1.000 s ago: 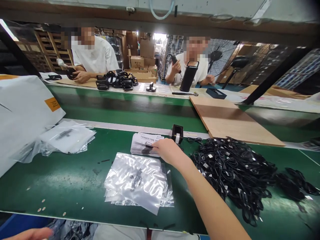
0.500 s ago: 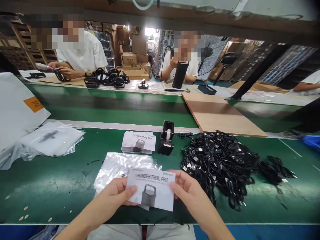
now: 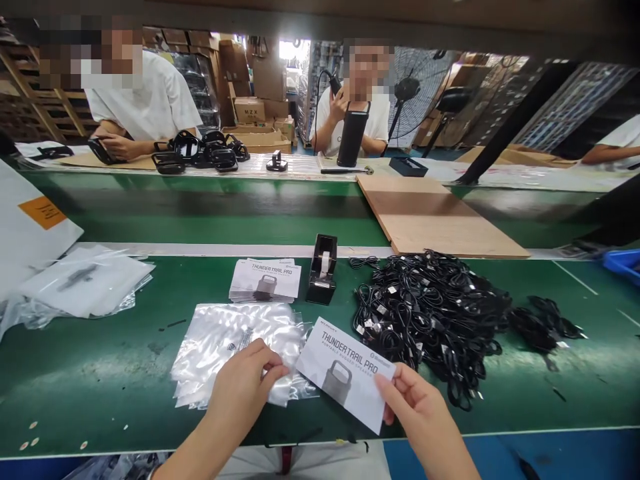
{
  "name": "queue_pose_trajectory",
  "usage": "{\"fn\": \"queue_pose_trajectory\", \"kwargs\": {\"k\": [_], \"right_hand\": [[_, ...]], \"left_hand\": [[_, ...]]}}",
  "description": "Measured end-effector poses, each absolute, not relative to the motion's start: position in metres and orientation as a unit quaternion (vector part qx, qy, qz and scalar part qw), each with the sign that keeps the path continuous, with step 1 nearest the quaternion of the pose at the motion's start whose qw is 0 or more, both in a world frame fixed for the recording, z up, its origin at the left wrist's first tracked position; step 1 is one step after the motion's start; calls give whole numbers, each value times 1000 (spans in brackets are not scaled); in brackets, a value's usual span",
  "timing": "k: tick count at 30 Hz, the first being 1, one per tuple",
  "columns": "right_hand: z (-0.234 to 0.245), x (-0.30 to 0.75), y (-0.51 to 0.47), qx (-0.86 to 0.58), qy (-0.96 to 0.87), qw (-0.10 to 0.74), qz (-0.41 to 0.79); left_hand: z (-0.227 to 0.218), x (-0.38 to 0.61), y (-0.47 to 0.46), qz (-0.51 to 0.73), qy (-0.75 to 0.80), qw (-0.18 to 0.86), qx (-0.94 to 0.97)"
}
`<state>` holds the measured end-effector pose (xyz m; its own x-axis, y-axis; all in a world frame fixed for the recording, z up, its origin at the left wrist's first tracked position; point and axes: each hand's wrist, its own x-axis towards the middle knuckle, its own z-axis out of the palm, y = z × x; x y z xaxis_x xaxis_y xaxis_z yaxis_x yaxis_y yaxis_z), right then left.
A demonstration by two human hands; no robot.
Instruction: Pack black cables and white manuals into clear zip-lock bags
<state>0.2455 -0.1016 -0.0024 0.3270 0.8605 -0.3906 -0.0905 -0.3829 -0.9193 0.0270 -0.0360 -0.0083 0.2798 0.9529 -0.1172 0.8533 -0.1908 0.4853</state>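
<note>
A white leaflet, printed "THUNDER TRAIL PRO" with a picture of a speaker, is tilted in my right hand, pinched at its right edge between thumb and fingers. My left hand is over a stack of clear plastic bags, its thumb and fingers curled together near the stack's right side. Whether a bag edge is between those fingertips I cannot tell. Behind the bags lies a pile of matching leaflets. Beside that pile stands a black tape dispenser.
A heap of black cables covers the right side of the green bench, with a smaller cable bunch beyond it. More bags lie at left. Past a wooden board, co-workers sit opposite, near a black speaker and black frame-like parts.
My left hand has let go of the leaflet and moved left over the plastic bags. The leaflet, now in my right hand alone, has shifted right and turned clockwise.
</note>
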Motion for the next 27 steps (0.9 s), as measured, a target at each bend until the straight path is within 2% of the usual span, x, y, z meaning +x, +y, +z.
{"fn": "queue_pose_trajectory", "kwargs": {"k": [13, 21, 27], "right_hand": [[-6, 236, -101, -657, -309, 460, 512], [-17, 226, -97, -654, -308, 484, 493], [-18, 221, -106, -662, -315, 454, 506]], "left_hand": [[-7, 24, -31, 141, 591, 226, 762], [-9, 22, -36, 151, 573, 212, 777], [-12, 21, -42, 163, 577, 215, 771]]}}
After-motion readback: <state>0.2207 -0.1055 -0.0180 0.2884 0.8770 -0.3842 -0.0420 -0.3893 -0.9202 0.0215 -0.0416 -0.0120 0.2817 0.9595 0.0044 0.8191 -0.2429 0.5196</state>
